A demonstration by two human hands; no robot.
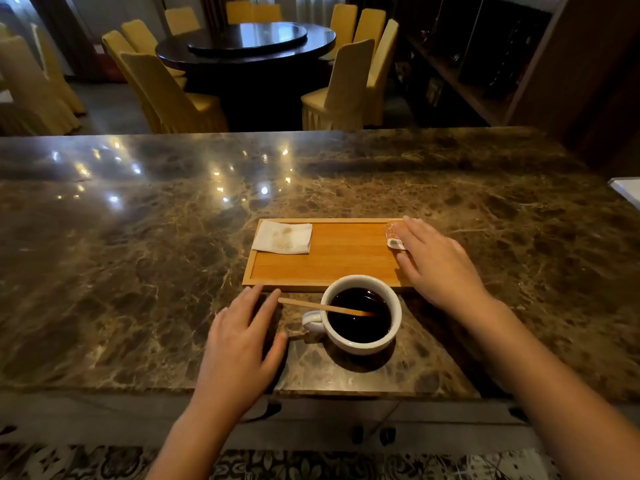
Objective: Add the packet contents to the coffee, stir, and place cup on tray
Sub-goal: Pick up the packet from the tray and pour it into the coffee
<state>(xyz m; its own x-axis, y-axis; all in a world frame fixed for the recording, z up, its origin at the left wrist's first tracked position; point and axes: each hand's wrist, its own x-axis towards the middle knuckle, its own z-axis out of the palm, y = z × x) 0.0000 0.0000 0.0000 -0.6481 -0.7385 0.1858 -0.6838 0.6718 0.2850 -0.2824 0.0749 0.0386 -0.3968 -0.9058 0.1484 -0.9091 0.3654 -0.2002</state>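
A white cup (360, 342) of black coffee stands on the marble counter just in front of the wooden tray (332, 258). A wooden stir stick (304, 304) leans in the cup, its free end pointing left. A small packet (393, 233) lies at the tray's right end, partly under the fingers of my right hand (436, 265), which rests flat and spread over it. My left hand (242, 344) hovers open, fingers apart, just left of the cup's handle and below the stick's tip, holding nothing.
A stained white napkin (283, 237) lies on the tray's left end. The marble counter (138, 254) stretches wide to the left and back. A white object (628, 192) pokes in at the right edge. Beyond the counter stand a round table and yellow chairs.
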